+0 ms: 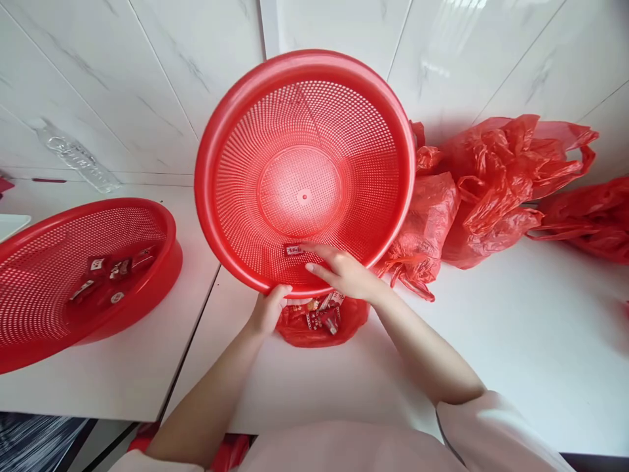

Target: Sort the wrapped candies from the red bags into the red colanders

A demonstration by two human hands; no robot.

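A large red plastic mesh basket [401,196] is tilted up on its side, its mouth facing me. My left hand [268,309] grips the near rim, thumb over the edge. My right hand [348,275] reaches over that rim into the basket, fingers stretched and thumb apart. Its fingertips are at a small red wrapped packet [293,250] on the lower inner wall; whether they touch it I cannot tell. Beneath the rim, a red plastic bag [319,337] stands open, holding several wrapped snacks [328,318]; the basket partly hides it.
A second red basket [170,262] with several small packets [118,269] stands at the left. Behind it a clear plastic bottle [81,160] leans against the tiled wall. Filled red plastic bags [491,190] line the right back. A seam [189,341] crosses the white table [515,341].
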